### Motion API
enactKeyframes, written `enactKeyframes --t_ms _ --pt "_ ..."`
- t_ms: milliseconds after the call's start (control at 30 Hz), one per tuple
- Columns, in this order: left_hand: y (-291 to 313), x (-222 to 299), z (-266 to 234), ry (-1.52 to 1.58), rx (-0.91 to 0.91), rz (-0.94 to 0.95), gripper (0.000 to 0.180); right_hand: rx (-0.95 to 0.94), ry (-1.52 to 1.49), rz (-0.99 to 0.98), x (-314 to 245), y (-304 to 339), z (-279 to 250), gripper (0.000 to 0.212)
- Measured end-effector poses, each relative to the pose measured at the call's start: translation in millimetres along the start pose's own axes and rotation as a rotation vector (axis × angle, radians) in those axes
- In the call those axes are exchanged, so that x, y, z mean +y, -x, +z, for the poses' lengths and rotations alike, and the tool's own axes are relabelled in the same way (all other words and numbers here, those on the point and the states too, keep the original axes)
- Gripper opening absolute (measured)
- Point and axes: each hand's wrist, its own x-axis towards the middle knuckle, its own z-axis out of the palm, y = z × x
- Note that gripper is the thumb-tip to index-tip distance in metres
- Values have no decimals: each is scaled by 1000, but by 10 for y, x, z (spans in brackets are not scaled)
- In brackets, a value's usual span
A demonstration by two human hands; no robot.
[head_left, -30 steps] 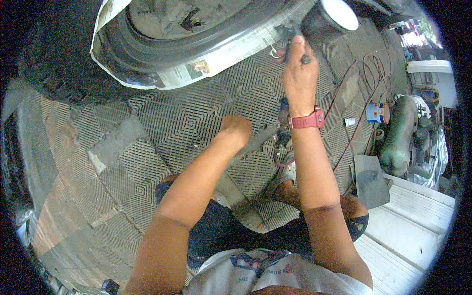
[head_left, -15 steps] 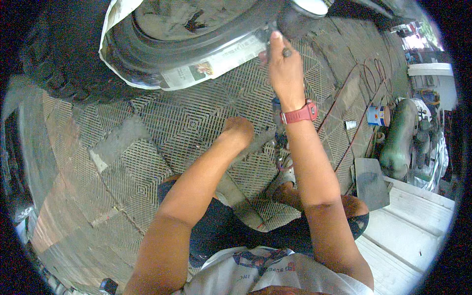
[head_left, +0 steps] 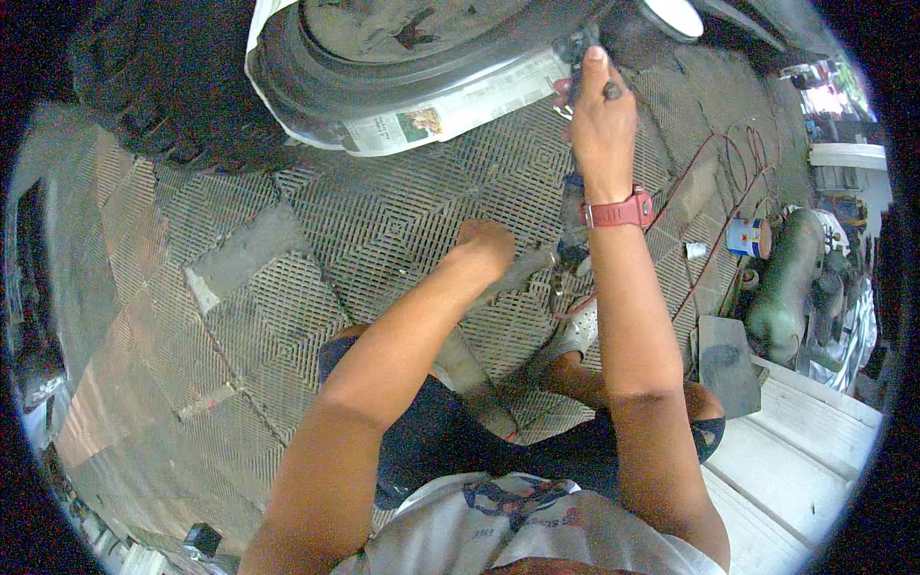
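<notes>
My right hand (head_left: 606, 120), with a red watch (head_left: 618, 211) on its wrist, is closed around a spray gun (head_left: 577, 72) whose dark cup (head_left: 632, 43) has a white top. The gun is held beside the lower right edge of a wheel rim (head_left: 359, 72) with a shiny dark lip. Newspaper (head_left: 412, 125) is tucked around the rim, between it and the black knobby tyre (head_left: 163, 96). My left hand (head_left: 487, 247) is curled into a loose fist above the floor, apart from the wheel; its fingertips are mostly hidden, and nothing shows in it.
A thin red hose (head_left: 704, 158) loops over the grated floor mats (head_left: 393, 230) on the right. Past it stand a blue-and-white can (head_left: 747, 237), a small white cup (head_left: 695, 251) and a green tank (head_left: 788, 287). White slatted panels (head_left: 786, 460) lie at the lower right.
The wheel and both hands appear farther right in the picture, as the view has shifted. My right hand keeps its grip on the spray gun by the rim; my left stays curled.
</notes>
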Motion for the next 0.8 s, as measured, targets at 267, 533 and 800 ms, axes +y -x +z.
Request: enactKeyframes --t_ms 267,533,800 --pt "41 -18 -127 -15 -148 -36 34 -407 -167 230 -45 549 300 68" --pt "137 -72 -125 -8 -27 -71 29 -522 -389 389 -290 683 337 67" --pt "42 -86 -78 -84 -95 -16 30 -191 -41 244 127 268 8 72"
